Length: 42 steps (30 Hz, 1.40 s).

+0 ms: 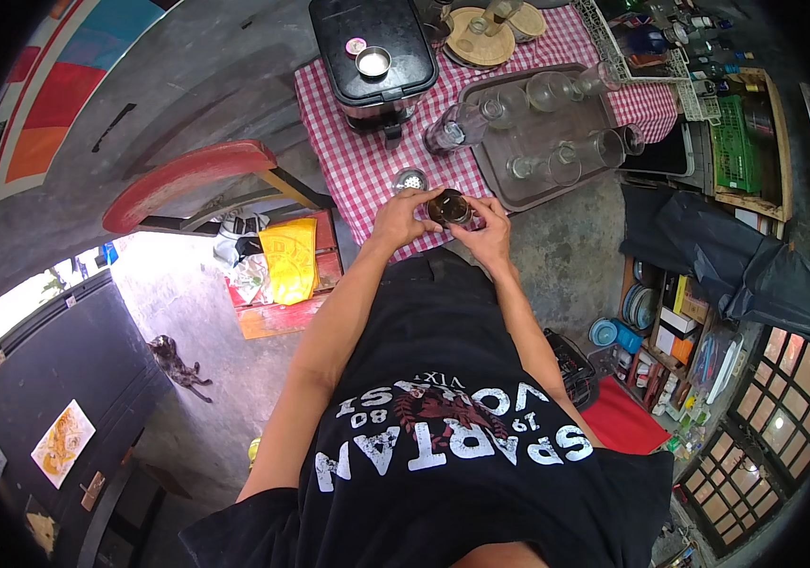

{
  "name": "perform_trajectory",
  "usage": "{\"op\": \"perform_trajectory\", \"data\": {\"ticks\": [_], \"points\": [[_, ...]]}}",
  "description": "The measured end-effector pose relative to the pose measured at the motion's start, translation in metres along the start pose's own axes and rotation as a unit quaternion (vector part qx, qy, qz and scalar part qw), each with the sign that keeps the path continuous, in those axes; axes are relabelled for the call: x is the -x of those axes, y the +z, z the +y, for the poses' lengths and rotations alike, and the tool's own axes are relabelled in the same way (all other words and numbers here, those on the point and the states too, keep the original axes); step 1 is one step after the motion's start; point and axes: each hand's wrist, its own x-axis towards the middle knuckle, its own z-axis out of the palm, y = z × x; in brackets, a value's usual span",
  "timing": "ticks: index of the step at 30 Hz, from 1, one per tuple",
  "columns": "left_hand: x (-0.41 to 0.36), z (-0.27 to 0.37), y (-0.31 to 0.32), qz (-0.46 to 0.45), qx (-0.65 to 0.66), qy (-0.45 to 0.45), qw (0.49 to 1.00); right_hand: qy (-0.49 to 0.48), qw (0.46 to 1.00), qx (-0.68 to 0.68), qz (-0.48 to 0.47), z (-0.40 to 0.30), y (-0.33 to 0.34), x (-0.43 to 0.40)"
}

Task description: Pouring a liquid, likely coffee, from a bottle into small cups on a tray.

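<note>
My left hand (405, 221) and my right hand (488, 231) close around a small dark glass vessel (449, 208) from both sides, at the near edge of a table with a red-and-white checkered cloth (330, 153). Just beyond my left hand stands a small glass with a perforated metal top (410, 182). Farther right, a clear glass bottle (447, 131) stands beside a brown tray (497, 177) that holds several clear glass vessels (550, 92). The contents of the dark vessel cannot be told.
A black lidded appliance (376, 35) with a small metal cup (373, 62) on top stands at the table's far left. Round wooden boards (479, 35) lie behind the tray, near a white wire rack (650, 71). A red chair (192, 177) is at left; a cat (176, 362) lies on the floor.
</note>
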Motion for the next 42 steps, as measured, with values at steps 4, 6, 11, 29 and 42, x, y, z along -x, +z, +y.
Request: {"op": "perform_trajectory", "data": {"ticks": [4,6,11,29,42], "points": [[-0.0001,-0.004,0.0022,0.003,-0.003,-0.002,1.0,0.005,1.0,-0.002,-0.002,-0.0019,0.0006,-0.0002],[-0.0005,-0.0062,0.0027,0.004,0.009,0.004,1.0,0.008,1.0,0.001,-0.005,-0.0026,0.0007,-0.0004],[-0.0007,-0.0033,0.0017,-0.005,0.003,-0.011,1.0,0.016,1.0,0.001,-0.003,-0.0012,0.0012,0.0],[0.0,0.0002,-0.0009,-0.003,-0.023,-0.014,1.0,0.043,0.999,-0.014,-0.021,-0.0049,0.0003,-0.001],[0.0,0.0003,-0.0025,-0.011,-0.016,-0.017,1.0,0.044,0.999,-0.012,-0.022,-0.0052,0.0006,-0.0013]]}}
